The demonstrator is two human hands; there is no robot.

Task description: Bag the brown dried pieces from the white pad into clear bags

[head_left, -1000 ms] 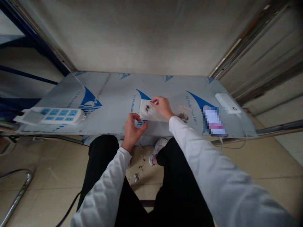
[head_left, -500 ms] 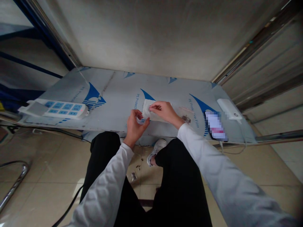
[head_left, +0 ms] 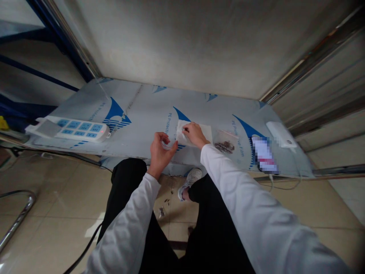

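Along the worktop's [head_left: 142,131] front edge, a power strip [head_left: 82,129] lies near the left corner, the left hand's [head_left: 161,152] fingers curl around a clear object [head_left: 167,145], the right hand's [head_left: 196,134] fingers pinch closed over white paper [head_left: 207,131], contents hidden, and a clear bag [head_left: 225,141] lies beside it.

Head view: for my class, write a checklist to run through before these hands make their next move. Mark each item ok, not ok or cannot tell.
1. White sheet lying on the table: ok.
2. Right hand at the sheet: ok, its fingertips are over it; what they pinch, if anything, is unclear.
3. Left hand empty: cannot tell; it is curled, and its inside is unclear.
4. Bag of dark pieces on the table: ok.
5. Phone well back from the front edge: not ok, it lies by it.
6. Floor free of dark bits: not ok.
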